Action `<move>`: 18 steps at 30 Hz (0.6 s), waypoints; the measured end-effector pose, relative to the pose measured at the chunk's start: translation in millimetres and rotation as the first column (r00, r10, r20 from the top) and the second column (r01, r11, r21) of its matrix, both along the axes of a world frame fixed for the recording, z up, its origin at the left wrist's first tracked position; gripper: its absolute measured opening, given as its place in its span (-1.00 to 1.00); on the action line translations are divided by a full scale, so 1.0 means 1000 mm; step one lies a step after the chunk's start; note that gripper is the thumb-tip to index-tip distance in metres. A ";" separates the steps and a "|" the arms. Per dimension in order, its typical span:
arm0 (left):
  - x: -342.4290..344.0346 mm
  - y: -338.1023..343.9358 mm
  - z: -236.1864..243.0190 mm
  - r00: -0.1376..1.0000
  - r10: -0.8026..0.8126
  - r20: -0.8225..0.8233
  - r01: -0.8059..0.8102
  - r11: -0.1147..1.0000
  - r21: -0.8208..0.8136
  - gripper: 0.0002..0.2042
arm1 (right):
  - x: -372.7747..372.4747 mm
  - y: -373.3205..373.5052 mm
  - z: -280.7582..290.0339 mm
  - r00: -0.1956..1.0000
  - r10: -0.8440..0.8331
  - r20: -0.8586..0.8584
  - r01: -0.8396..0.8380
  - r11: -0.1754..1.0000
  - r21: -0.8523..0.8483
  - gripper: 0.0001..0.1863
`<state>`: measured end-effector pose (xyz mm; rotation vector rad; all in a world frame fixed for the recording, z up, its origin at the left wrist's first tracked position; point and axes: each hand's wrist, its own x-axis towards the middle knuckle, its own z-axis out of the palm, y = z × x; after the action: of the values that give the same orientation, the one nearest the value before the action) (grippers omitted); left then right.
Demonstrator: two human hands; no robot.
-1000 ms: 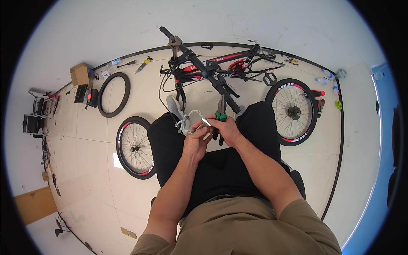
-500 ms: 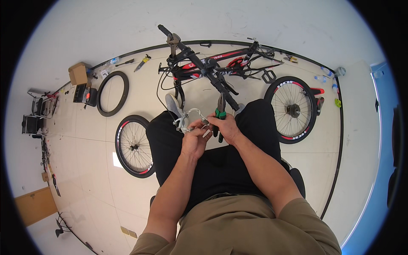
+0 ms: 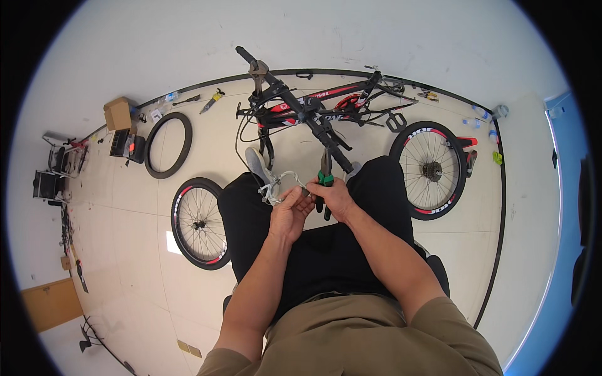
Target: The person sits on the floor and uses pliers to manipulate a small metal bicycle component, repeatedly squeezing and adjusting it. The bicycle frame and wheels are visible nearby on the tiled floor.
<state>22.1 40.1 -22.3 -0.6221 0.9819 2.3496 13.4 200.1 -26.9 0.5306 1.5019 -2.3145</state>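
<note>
Viewed from above and seated, in black trousers (image 3: pixel 313 257) and an olive-brown shirt (image 3: pixel 351 332), reaching forward from the near edge. Holding a silver brake caliper (image 3: pixel 270 190) at the center of the scene, slightly left, above the pale tiled floor (image 3: pixel 138 250) between the trouser legs. Pinching its right arm in the left hand (image 3: pixel 291 212), with the grip bent tightly around the metal and partly hiding it. Grasping green-and-black pliers (image 3: pixel 325 180) in the right hand (image 3: pixel 335 198), with the grip clenched about the handles and the jaws pointing far. Touching, or nearly touching, the caliper's right end with the right fingertips too; too small to tell which.

Just beyond the caliper, to the left, a gray sneaker (image 3: pixel 256 164). Farther off, near the far wall (image 3: pixel 376 37), a black-and-red bicycle frame (image 3: pixel 335 117), with its handlebar (image 3: pixel 287 94) slanting from far left toward near right. To the left on the floor, a front wheel (image 3: pixel 199 224); beyond it, a loose black tire (image 3: pixel 148 150) and an opened cardboard box (image 3: pixel 118 114). To the right, a cogged rear wheel (image 3: pixel 431 172), near clear plastic bottles (image 3: pixel 471 123).
</note>
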 end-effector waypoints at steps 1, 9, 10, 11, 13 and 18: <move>0.000 0.000 0.000 1.000 0.001 0.011 -0.001 1.000 0.010 -0.82 | 0.000 0.000 -0.001 1.000 0.003 -0.006 -0.003 1.000 0.003 -0.86; -0.003 -0.004 0.007 0.993 -0.010 0.116 0.003 0.998 0.057 -0.83 | 0.001 0.001 -0.006 1.000 0.021 0.012 -0.022 0.999 0.048 -0.83; -0.004 -0.006 0.011 0.994 -0.014 0.112 0.007 0.998 0.060 -0.83 | 0.002 0.000 -0.005 1.000 0.028 0.006 -0.028 0.999 0.046 -0.82; -0.006 -0.009 0.014 0.994 -0.018 0.109 0.011 0.998 0.064 -0.84 | 0.003 -0.001 -0.004 0.999 0.035 0.000 -0.035 0.998 0.043 -0.81; -0.014 -0.014 0.024 0.990 -0.055 0.128 0.051 0.998 0.034 -0.86 | 0.002 -0.003 -0.003 0.999 0.037 0.028 -0.037 0.999 -0.017 -0.80; -0.022 -0.039 0.023 0.977 -0.130 0.171 0.135 0.991 -0.017 -0.87 | 0.002 -0.006 0.004 0.998 0.058 -0.004 -0.058 0.998 -0.028 -0.81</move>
<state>0.5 0.8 0.6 -0.7312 0.9512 2.1313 15.4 194.2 -23.0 0.4703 1.4647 -2.2897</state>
